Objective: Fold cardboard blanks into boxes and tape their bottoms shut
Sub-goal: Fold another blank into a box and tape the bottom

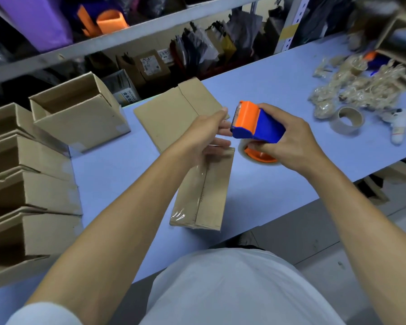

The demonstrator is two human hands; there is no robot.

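Right hand [288, 137] grips the dispenser [256, 123]; left hand [206, 134] pinches tape beside it, tensioning it over the box [206, 191] seam.

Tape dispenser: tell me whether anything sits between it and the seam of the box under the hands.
Only the left hand does: its fingers sit between the tape dispenser, held in the right hand, and the far end of the box. Clear tape already covers the seam nearer the person.
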